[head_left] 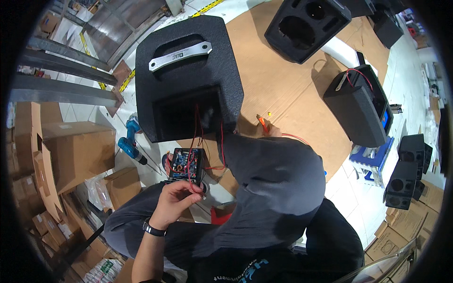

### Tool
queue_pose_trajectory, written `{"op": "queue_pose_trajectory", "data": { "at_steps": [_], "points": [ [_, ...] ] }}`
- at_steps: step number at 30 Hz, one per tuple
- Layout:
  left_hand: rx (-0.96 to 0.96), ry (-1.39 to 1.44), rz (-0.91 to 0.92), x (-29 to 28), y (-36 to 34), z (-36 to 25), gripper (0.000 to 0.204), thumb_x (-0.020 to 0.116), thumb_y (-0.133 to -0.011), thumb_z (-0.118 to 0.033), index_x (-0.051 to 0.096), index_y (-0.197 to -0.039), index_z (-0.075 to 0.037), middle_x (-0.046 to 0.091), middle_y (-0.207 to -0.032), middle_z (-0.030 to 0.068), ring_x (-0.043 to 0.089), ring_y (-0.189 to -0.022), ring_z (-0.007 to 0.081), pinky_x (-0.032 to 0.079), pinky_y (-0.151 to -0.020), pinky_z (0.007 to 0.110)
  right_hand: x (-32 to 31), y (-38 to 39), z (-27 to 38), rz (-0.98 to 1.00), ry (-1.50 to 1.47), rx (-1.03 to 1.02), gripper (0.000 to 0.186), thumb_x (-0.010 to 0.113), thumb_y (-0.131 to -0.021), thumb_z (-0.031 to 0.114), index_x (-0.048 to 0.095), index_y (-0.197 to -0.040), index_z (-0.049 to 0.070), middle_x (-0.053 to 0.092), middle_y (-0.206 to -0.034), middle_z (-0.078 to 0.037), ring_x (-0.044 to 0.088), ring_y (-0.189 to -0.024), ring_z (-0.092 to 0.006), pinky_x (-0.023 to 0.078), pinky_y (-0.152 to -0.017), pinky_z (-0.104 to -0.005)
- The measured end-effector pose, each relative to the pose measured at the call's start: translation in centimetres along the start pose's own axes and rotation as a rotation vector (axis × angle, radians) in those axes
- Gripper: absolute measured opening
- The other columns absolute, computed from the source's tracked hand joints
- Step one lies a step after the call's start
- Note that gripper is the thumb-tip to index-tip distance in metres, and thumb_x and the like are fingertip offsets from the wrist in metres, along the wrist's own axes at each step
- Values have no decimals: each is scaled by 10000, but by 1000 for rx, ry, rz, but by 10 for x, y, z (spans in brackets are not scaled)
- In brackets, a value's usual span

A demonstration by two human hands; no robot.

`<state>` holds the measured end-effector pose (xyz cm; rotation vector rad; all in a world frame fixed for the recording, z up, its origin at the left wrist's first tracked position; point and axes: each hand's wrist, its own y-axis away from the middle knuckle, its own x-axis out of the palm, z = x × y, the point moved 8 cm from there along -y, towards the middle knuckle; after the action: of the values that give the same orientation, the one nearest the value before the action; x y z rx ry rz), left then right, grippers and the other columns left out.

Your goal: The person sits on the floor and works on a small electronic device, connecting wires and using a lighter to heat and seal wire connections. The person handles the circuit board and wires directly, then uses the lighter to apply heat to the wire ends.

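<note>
My left hand, with a dark watch on its wrist, pinches a thin red wire. That wire hangs from the square opening of a black speaker cabinet, which has a silver handle on its upper face. Between hand and cabinet is a circuit board in a black frame, with red wires running to it. Past my right knee, my right hand is closed on a small orange tool whose exact kind I cannot make out. My knee partly hides this hand.
Brown cardboard covers the floor ahead. A blue cordless drill lies at the left near cardboard boxes. Other speaker cabinets stand at the far right, one with a red wire. A blue plastic stool is at the right.
</note>
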<state>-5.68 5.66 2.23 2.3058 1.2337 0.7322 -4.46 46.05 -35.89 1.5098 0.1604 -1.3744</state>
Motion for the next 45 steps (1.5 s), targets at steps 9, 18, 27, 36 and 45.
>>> {"op": "queue_pose_trajectory", "data": {
  "at_steps": [9,18,27,36,45],
  "points": [
    [37,175,73,1,-12,-29,108,724,-948,-27,663,-1038,-33,745,-1006,67,694,-923,131,546,-872,285,-177,111,46,5,-1424,-451,126,733,-952,1,671,-1058,31,732,-952,-32,703,-841,-100,585,-756,-266],
    [121,164,0,0,-9,-31,173,729,-958,-45,651,-1110,-14,737,-1009,59,698,-900,114,561,-850,257,-376,218,157,41,-968,-864,166,782,-925,43,717,-1066,-16,763,-947,-57,717,-891,-99,567,-816,-257],
    [244,281,-243,-21,3,-39,425,724,-962,-37,442,-1279,-63,716,-1035,86,695,-915,121,569,-827,243,-381,316,268,264,-631,-1099,170,755,-951,57,716,-1106,0,750,-1008,-45,685,-967,-92,554,-864,-280],
    [337,325,-182,-24,10,-58,296,748,-960,-102,641,-1211,14,737,-1129,109,694,-1031,143,556,-926,274,-279,337,319,820,-351,-982,126,721,-943,28,674,-1051,-17,706,-973,-47,640,-906,-80,529,-806,-262],
    [427,279,-230,-23,8,-57,223,752,-955,-76,703,-1144,30,762,-1079,120,711,-987,137,560,-903,272,-249,331,314,788,-157,-980,130,712,-914,-20,627,-1012,-30,653,-872,-73,632,-799,-87,520,-703,-282]
  ]
}}
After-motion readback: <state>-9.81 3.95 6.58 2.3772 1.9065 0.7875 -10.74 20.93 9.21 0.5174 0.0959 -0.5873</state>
